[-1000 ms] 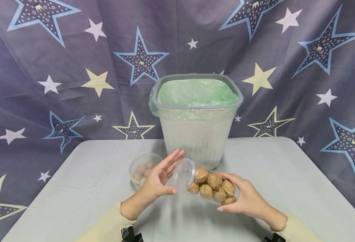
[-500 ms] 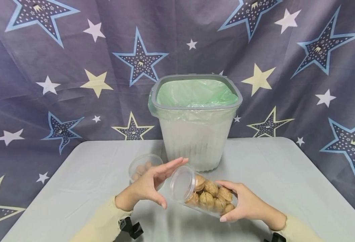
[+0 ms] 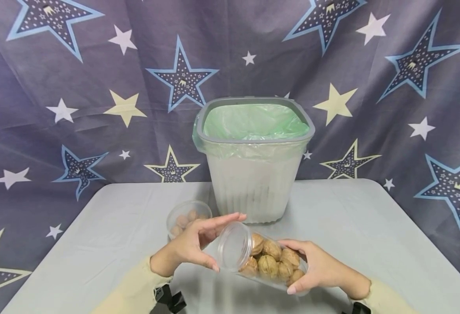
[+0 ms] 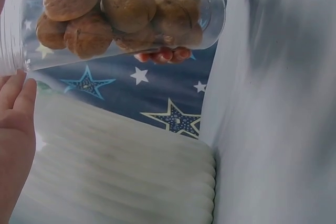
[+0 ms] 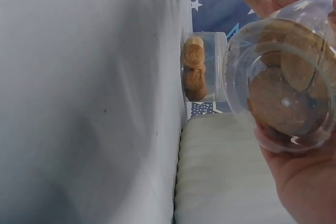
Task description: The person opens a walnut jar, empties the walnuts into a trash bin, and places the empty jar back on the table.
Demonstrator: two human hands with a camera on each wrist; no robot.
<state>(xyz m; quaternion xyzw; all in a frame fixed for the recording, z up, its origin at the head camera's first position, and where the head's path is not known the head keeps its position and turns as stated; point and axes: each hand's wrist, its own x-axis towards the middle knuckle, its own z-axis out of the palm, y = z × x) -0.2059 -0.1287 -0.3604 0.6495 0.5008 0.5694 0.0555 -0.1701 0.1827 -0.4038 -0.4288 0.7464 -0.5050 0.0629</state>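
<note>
A clear plastic jar (image 3: 269,261) of walnuts lies tilted in the air above the table, its ribbed clear lid end (image 3: 231,246) toward the left. My right hand (image 3: 320,268) grips the jar around its base end; the right wrist view looks onto the jar's round bottom (image 5: 289,95). My left hand (image 3: 198,242) is beside the lid end, fingers straight and thumb spread below. In the left wrist view its fingers (image 4: 18,98) come up to the rim; whether they touch it I cannot tell. Behind this hand stands a round clear tub (image 3: 188,209) with several brown nuts, partly covered.
A pale bin (image 3: 253,183) with a grey rim and green liner bag stands at the back middle of the grey table (image 3: 343,218). A star-patterned curtain (image 3: 230,52) hangs behind the table.
The jar has come down a little toward me in my right hand. My left hand has lowered too, first drawing slightly away from the lid end, then closing in again.
</note>
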